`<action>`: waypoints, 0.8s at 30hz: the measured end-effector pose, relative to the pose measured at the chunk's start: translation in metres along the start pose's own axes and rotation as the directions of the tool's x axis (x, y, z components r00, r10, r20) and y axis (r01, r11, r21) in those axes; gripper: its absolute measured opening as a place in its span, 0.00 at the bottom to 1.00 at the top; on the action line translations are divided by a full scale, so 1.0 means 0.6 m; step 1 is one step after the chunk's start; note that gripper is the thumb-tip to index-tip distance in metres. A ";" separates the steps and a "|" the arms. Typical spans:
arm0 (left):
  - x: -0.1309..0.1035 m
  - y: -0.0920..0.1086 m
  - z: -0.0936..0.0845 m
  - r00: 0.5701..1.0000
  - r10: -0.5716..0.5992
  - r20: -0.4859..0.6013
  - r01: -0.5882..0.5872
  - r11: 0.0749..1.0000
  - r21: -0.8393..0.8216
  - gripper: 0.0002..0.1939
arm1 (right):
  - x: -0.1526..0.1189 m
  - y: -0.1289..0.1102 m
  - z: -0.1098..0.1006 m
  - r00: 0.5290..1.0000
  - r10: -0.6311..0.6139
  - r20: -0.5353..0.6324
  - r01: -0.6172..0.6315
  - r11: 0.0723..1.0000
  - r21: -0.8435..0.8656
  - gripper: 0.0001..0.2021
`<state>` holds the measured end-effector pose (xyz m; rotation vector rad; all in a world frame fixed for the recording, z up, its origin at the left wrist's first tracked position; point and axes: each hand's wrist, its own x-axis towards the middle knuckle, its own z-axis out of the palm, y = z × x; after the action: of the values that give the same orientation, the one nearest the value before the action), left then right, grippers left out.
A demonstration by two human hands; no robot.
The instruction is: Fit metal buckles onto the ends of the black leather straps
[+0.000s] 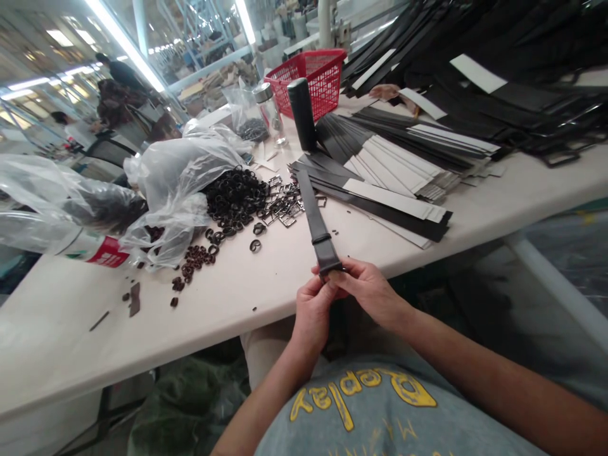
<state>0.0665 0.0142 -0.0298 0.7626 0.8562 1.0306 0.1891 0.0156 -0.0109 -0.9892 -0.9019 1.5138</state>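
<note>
A dark belt strap (316,218) stretches from the table's near edge away toward the strap piles, with a narrow loop (321,239) around it near my hands. My left hand (312,310) and my right hand (368,288) both pinch its near end, where a small metal part shows between the fingertips. Just beyond lie a heap of metal buckles (282,204) and a heap of dark leather loops (235,197).
Stacks of black and white-backed straps (399,171) cover the table's right and far side. A red basket (314,77), a black cylinder (302,113), a clear jar (270,111) and plastic bags (178,183) stand at left and back. People work in the far background.
</note>
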 end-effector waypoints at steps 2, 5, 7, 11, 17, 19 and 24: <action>0.005 0.000 0.007 1.000 -0.017 -0.011 0.017 1.000 -0.027 0.12 | 0.002 0.002 0.010 0.997 0.025 -0.073 -0.017 0.995 0.100 0.18; 0.014 0.002 0.016 0.999 -0.031 -0.044 0.028 0.998 -0.062 0.13 | 0.011 -0.001 0.018 0.990 0.037 -0.134 -0.019 0.992 0.128 0.18; 0.017 0.007 0.018 0.998 -0.049 -0.029 0.047 0.997 -0.061 0.14 | 0.020 -0.005 0.016 0.988 0.028 -0.153 -0.014 0.996 0.090 0.19; 0.018 0.036 -0.007 0.980 -0.147 0.133 0.125 0.979 0.160 0.20 | 0.042 -0.010 -0.007 0.976 -0.068 -0.206 0.055 0.996 -0.066 0.19; 0.044 0.132 -0.126 0.980 0.188 -0.063 -0.113 0.788 0.606 0.15 | 0.058 -0.001 -0.027 0.967 -0.183 -0.178 0.135 0.959 -0.250 0.18; 0.069 0.163 -0.168 0.904 0.419 -0.086 -0.184 0.562 0.806 0.11 | 0.057 0.001 -0.025 0.974 -0.155 -0.167 0.120 0.972 -0.201 0.20; 0.137 0.196 -0.218 0.860 0.500 0.100 -0.113 -0.003 0.994 0.07 | 0.055 0.003 -0.021 0.978 -0.127 -0.167 0.094 0.977 -0.192 0.23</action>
<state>-0.0732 0.1470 -0.0090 2.1795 1.7906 0.7973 0.1973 0.0483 -0.0213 -1.1682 -0.9630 1.2431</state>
